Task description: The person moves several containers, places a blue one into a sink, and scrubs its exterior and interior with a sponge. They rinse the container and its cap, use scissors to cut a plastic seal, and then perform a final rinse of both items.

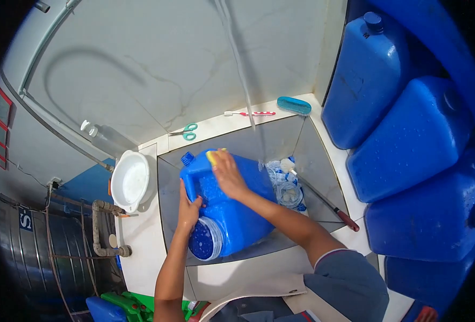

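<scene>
Holds a blue jerrycan on its side in the tiled sink, with the left hand clasped around the handle end and the right hand spread on the upper face, pressing down a yellow sponge. Risks a slip, judging by the glossy, wet plastic and the thin stream of water falling just behind. Could roll on those rounded corners into the clear plastic bottles crowded beside it, or knock the red-handled rod leaning across the sink's rim. Looks rigid and boxy, beaded with drops, with a small ribbed cap at the far end and a round, white-rimmed end nearest. Feels soft and porous by comparison, presumably, at the sponge.
</scene>
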Available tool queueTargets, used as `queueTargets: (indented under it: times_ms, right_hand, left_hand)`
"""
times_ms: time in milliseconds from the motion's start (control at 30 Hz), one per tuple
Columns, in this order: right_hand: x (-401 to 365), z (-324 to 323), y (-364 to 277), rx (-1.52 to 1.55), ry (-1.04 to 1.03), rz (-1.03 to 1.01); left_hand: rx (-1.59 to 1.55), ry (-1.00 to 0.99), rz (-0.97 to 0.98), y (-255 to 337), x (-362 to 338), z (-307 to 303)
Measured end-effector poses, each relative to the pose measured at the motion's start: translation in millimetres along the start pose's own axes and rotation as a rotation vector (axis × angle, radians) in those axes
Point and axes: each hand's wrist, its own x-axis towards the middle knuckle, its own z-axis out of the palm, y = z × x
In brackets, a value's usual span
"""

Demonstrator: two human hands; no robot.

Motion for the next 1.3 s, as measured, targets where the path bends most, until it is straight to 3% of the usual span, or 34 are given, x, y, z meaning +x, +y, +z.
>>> queueTargets:
  times_ms: [33, 100, 133, 233, 300, 333, 400, 467, 533, 600, 667, 733, 833, 867, 933, 967, 1067, 1133, 1200, 1233, 1267, 1300]
  right_hand:
    - [-1, 4, 17, 0.167, -0.013, 0.113]
    - [-32, -10, 66, 0.150, -0.118, 0.601]
    - [-68, 14, 104, -0.212, 0.009, 0.346]
    - [-56, 2, 23, -0.028, 0.038, 0.335]
    - [-23, -16, -37, -0.107, 0.080, 0.058]
    - [-10, -28, -50, -0.107, 0.076, 0.058]
    - [12, -42, -64, -0.111, -0.134, -0.284]
    - [19, -47, -45, -0.040, -0.049, -0.291]
    - [26, -58, -30, -0.127, 0.032, 0.036]
    - [21, -51, -50, -0.196, 0.085, -0.009]
    - [18, -52, -78, -0.133, -0.011, -0.248]
    - [22, -54, -63, -0.109, 0.031, -0.258]
    - [23, -70, -41, -0.279, 0.025, -0.004]
    - [18, -65, -45, -0.283, 0.025, 0.002]
    - [10, -59, -76, -0.168, -0.022, -0.292]
    - [10, -62, -86, -0.137, -0.040, -0.312]
    - [7, -73, -49, -0.145, -0.021, -0.185]
    - [7, -88, -14, -0.233, -0.028, -0.095]
    - [17, -94, 15, 0.136, -0.275, -0.040]
    - [27, -90, 13, 0.506, -0.348, 0.166]
    - [41, -86, 13, 0.505, -0.347, 0.164]
    - [55, -81, 14, 0.732, -0.610, 0.190]
  left_hand:
    - [0.002, 0.003, 0.000, -2, -4, -3]
    - [0.048, -0.067, 0.038, -5, -9, -15]
    - [0.049, -0.063, 0.046, -4, -9, -17]
    - [0.108, -0.079, 0.041, -1, -12, -13]
    - [0.084, -0.150, 0.079, 6, -8, -6]
    - [0.083, -0.148, 0.076, 5, -9, -2]
    - [0.259, -0.146, 0.232, 2, -11, 2]
    - [0.235, -0.158, 0.152, 9, -15, 1]
    - [0.283, -0.168, 0.210, 16, -20, 5]
    - [0.323, -0.187, 0.219, 26, -18, 10]
    - [0.367, -0.218, 0.215, 24, -22, 14]
    - [0.423, -0.119, 0.385, 19, -16, 14]
    - [0.462, -0.089, 0.294, 18, -15, 17]
    - [0.461, -0.096, 0.292, 19, -12, 17]
    - [0.595, -0.191, 0.147, 31, -7, 23]
    - [0.597, -0.194, 0.148, 34, -9, 24]
    - [0.592, -0.197, 0.184, 41, -7, 21]
    - [0.553, -0.192, 0.341, 28, -13, 13]
    - [0.549, -0.223, 0.289, 24, -15, 11]
    - [0.609, -0.291, 0.270, 30, -20, 10]
    - [0.667, -0.357, 0.257, 36, -22, 10]
    - [0.711, -0.377, 0.289, 40, -25, 11]
